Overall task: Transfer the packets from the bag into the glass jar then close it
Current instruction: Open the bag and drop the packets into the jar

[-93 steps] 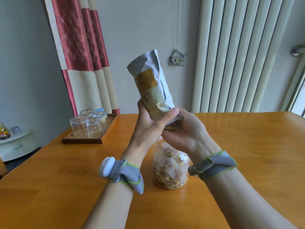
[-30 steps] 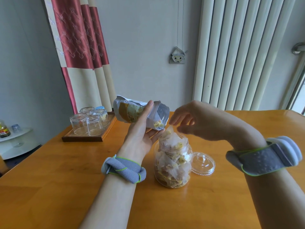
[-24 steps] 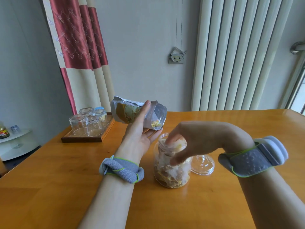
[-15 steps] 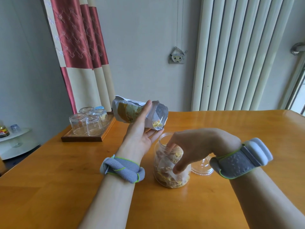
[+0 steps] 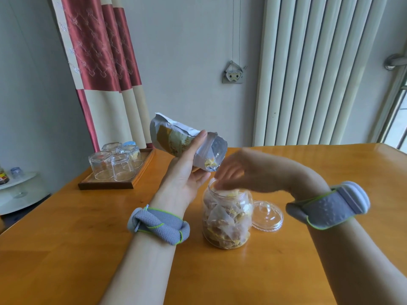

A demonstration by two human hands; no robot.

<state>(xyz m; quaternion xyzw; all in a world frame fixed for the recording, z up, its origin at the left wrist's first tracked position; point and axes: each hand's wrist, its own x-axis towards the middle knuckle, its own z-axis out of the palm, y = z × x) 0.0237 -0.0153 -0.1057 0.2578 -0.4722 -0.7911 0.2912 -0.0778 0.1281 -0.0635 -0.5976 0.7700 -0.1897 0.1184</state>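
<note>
Left hand [image 5: 184, 172]: palm up, fingers and thumb wrapped round the bag [image 5: 187, 143], clamping it near its open end. The bag lies roughly on its side, raised off the worktop [image 5: 66, 249], mouth turned right and slightly down, above and just left of the jar's rim. A little yellow content shows inside the mouth.

Right hand [image 5: 244, 172]: motion-blurred, wrist bent, fingers loosely spread and pointing down-left at the jar's opening. Fingertips sit at the rim; nothing visibly held, though blur makes this uncertain.

Glass jar [image 5: 228, 219]: upright on the worktop between the two forearms, uncovered, filled almost to the top with translucent packets [image 5: 222, 221] of yellowish-brown contents.

Lid [image 5: 267, 216]: clear, knobbed, lying on the worktop just right of the jar.

Both wrists carry grey bands [image 5: 159, 225] with green edging.

Further out, far left of the worktop: wooden tray [image 5: 114, 183] holding upturned glasses [image 5: 114, 164]. Behind it, a red-and-cream curtain [image 5: 103, 62].
</note>
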